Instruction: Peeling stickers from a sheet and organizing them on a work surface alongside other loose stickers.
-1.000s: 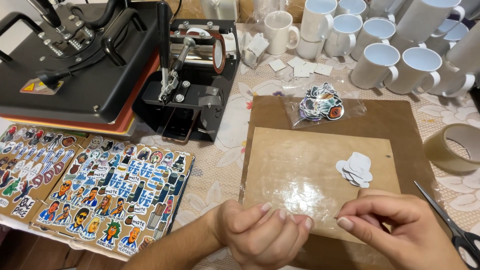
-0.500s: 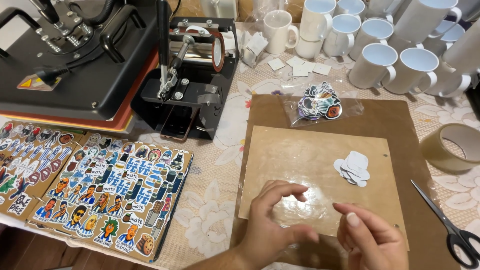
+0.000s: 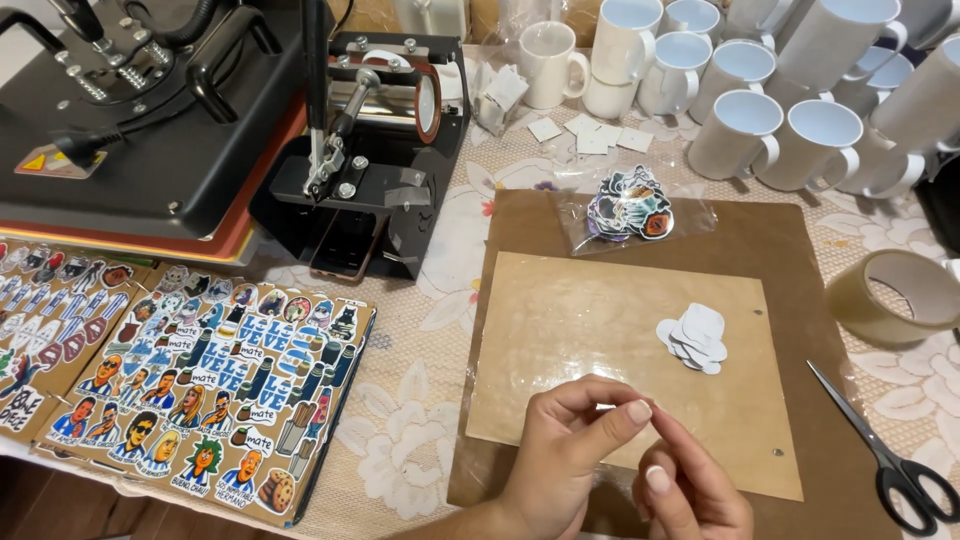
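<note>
My left hand (image 3: pixel 565 455) and my right hand (image 3: pixel 690 495) meet at the bottom centre, fingertips pinched together over the near edge of a light brown board (image 3: pixel 600 320). Between the fingers is what looks like a thin clear plastic film (image 3: pixel 610 408), barely visible apart from its sheen. A small pile of white cut-out shapes (image 3: pixel 693 337) lies on the board just beyond my hands. Farther back, a clear bag of colourful stickers (image 3: pixel 630 205) rests on a larger dark brown board (image 3: pixel 790 250).
Scissors (image 3: pixel 890 455) and a roll of tan tape (image 3: pixel 893 292) lie at the right. Several white mugs (image 3: pixel 760 110) crowd the back right. A flat heat press (image 3: pixel 150 110) and a mug press (image 3: pixel 370 150) stand back left, with printed sticker sheets (image 3: pixel 200 390) in front.
Both hands have moved up from the table's near edge and drawn together. The left hand went from spread fingers to a pinch against the right hand's fingertips.
</note>
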